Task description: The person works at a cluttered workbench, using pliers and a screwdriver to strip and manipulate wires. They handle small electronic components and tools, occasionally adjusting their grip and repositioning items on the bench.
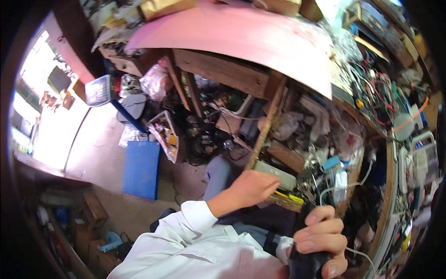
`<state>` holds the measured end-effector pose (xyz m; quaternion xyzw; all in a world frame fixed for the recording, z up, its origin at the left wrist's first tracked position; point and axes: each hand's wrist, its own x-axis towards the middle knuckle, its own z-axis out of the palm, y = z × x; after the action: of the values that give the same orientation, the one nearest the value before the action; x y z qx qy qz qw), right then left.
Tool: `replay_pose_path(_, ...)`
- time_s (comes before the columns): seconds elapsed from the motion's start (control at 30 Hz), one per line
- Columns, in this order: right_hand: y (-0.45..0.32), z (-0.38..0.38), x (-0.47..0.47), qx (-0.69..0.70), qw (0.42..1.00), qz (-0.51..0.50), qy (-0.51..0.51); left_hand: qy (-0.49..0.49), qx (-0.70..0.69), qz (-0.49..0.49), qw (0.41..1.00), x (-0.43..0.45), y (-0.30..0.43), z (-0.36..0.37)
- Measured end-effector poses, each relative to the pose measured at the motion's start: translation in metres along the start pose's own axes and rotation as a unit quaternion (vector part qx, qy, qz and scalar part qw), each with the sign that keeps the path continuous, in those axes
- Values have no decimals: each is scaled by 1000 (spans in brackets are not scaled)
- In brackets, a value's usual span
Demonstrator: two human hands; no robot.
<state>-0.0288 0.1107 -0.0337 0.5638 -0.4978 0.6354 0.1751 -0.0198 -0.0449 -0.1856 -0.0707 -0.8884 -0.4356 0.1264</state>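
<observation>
My left hand (256, 186) lies over the near left corner of an open wooden drawer (264, 139), its back to the camera and fingers curled; whether it grips anything is hidden. Close beside its fingertips, a yellow-handled tool (295, 198) rests at the drawer's near edge. My right hand (324, 237), low at the right and close to the camera, has its fingers wrapped around a black object (305, 258) whose kind I cannot tell. Inside the drawer are a grey-green box (275, 175), a light blue item (330, 163), plastic bags and small metal parts.
Above the drawer spreads a pink sheet (226, 31) over a bench. Tangled wires (379, 94) and tools crowd the right side. A white cable (362, 183) crosses the drawer's right edge. On the floor at left stand a blue-platform scale (141, 169) and a bin (165, 136).
</observation>
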Motion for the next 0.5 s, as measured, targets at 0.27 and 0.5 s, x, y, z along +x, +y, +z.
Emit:
replay_pose_path(0.27, 17, 31, 17, 225, 968, -16, 112, 8, -32, -3, 999, 10, 7, 0)
replay_pose_path(0.5, 19, 23, 13, 269, 950, -55, 149, -1, -57, -31, 998, 16, 14, 5)
